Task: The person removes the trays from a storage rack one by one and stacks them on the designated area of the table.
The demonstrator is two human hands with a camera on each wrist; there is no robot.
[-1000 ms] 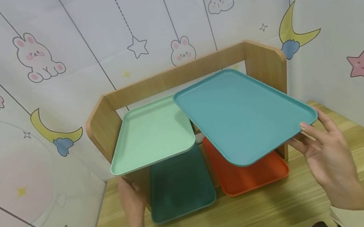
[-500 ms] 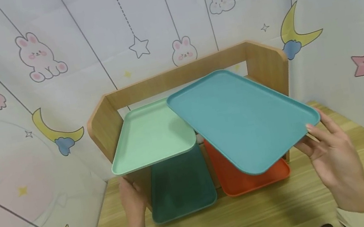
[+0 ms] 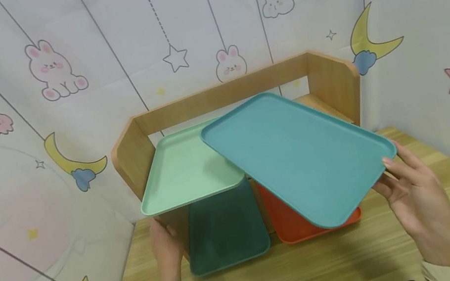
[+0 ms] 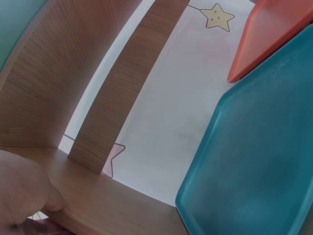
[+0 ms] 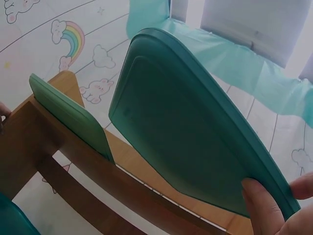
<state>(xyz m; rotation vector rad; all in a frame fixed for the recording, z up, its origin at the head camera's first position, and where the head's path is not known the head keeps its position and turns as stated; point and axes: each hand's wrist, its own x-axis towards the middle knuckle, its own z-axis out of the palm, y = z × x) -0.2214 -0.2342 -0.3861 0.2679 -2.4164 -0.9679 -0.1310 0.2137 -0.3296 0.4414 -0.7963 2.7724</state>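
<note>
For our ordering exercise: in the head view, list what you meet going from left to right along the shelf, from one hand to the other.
Left hand → dark green tray → orange tray → teal tray → right hand.

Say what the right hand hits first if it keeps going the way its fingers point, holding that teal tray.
Probably the mint tray on the wooden rack. The right hand points up-left, gripping the teal tray by its corner; that tray's far edge already overlaps the mint one. Whether they touch is unclear.
</note>
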